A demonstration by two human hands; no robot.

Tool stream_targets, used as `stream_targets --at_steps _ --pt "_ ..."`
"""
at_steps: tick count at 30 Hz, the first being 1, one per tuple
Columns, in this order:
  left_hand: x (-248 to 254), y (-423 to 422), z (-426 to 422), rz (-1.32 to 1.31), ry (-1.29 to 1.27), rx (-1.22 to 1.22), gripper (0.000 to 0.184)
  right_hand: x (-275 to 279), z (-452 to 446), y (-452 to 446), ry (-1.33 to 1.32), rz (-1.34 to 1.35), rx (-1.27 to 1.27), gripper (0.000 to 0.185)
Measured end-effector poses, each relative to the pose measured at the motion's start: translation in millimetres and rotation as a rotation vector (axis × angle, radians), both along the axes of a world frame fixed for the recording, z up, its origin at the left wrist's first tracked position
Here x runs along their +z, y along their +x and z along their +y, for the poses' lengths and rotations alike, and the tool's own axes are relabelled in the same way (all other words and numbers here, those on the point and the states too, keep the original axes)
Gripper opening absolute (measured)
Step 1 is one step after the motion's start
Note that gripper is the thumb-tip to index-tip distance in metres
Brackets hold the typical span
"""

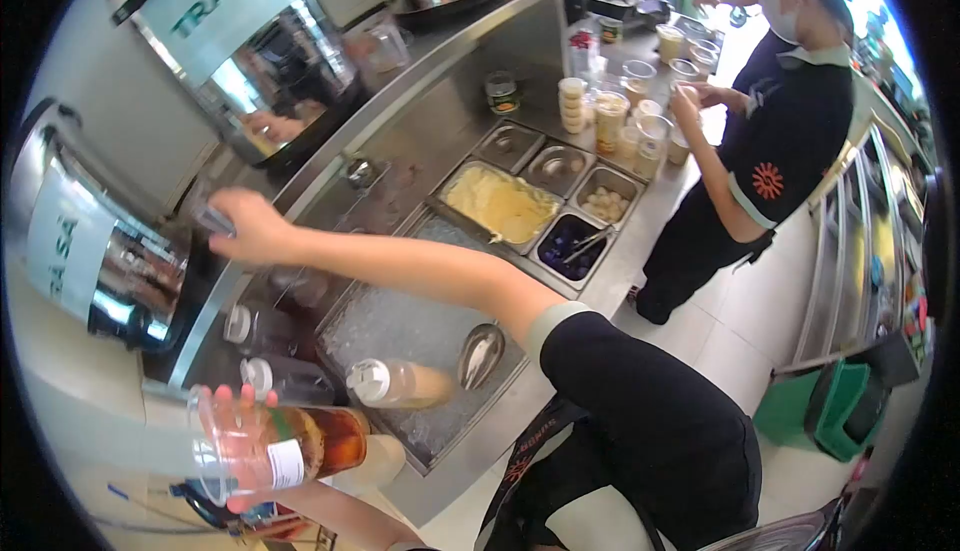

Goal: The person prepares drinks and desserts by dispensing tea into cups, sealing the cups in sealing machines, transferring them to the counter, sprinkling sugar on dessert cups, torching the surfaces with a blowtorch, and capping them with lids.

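At the lower left, my left hand [240, 441] is wrapped round a clear plastic cup [315, 441] that lies tilted in view, with dark amber drink and a white label. My right hand [245, 226] reaches out at the upper left, between two steel dispensers [235, 41]. Its fingers are bent round a small clear object [215, 219], blurred by motion. Below that arm, a white-capped bottle [400, 384] and a metal scoop [481, 356] rest on the ice bin [390, 326]. Two more white-capped bottles [285, 379] are beside the bin.
Steel pans [500, 201] hold yellow, white and dark toppings. Several cups and jars [612, 121] stand further back on the counter. A masked co-worker [790, 111] stands at the upper right, hands at a cup. A green bin [820, 411] is on the floor.
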State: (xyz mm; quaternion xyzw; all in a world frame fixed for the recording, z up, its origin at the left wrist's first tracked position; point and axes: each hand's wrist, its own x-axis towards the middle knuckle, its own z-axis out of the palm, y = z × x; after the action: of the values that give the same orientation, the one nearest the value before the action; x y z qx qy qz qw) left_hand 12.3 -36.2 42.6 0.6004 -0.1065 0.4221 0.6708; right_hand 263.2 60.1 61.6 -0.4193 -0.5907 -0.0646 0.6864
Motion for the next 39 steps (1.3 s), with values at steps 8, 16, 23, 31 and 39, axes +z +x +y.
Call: stream_targets --at_steps 8,16,23,31,39 --pt "-47.4 45.1 -29.2 -0.046 0.019 -0.178 0.078 -101.2 -163.9 119.1 -0.337 -0.178 0.197 0.015" --pt "-126.5 100.4 -59.6 0.184 -0.179 -0.235 0.06 -204.4 -253.9 367.4 -0.847 0.09 -1.061 0.032" --pt "-129.5 141.9 -70.5 0.335 -0.243 -0.197 0.063 -239.5 -284.5 509.7 -1.344 0.199 -1.567 0.096" --pt "-116.4 170.0 -87.1 0.386 -0.229 -0.186 0.067 -246.5 -285.1 532.0 -1.331 0.521 -1.349 0.088" --pt "-98.6 178.8 -120.7 0.375 -0.147 -0.289 0.071 -177.6 -300.3 462.7 -1.095 0.156 -1.295 0.087"
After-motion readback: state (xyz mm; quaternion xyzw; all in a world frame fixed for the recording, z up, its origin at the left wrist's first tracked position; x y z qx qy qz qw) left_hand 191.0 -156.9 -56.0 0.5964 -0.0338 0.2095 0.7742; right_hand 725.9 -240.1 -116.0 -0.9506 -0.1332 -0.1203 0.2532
